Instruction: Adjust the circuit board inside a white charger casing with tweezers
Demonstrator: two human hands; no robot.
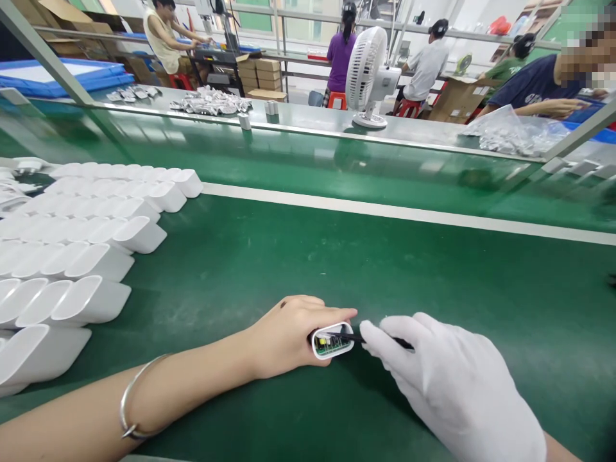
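My bare left hand (293,333) is closed around a white plastic housing (316,350), its open oval end facing me. Inside the housing a green circuit board (323,347) with a yellow part shows. My right hand (437,372), in a white glove, pinches a thin black tool (355,337), which looks like tweezers. The tip of the tool reaches into the housing's opening; what it touches there is too small to tell. Part of the tool is hidden behind the gloved fingers.
Rows of white housings (91,298) lie on the green table (308,263) at the left. A white strip (385,208) crosses the table. Beyond stand a white fan (368,70), a pile of small parts (212,101) and plastic bags (520,131). Several people sit working farther back.
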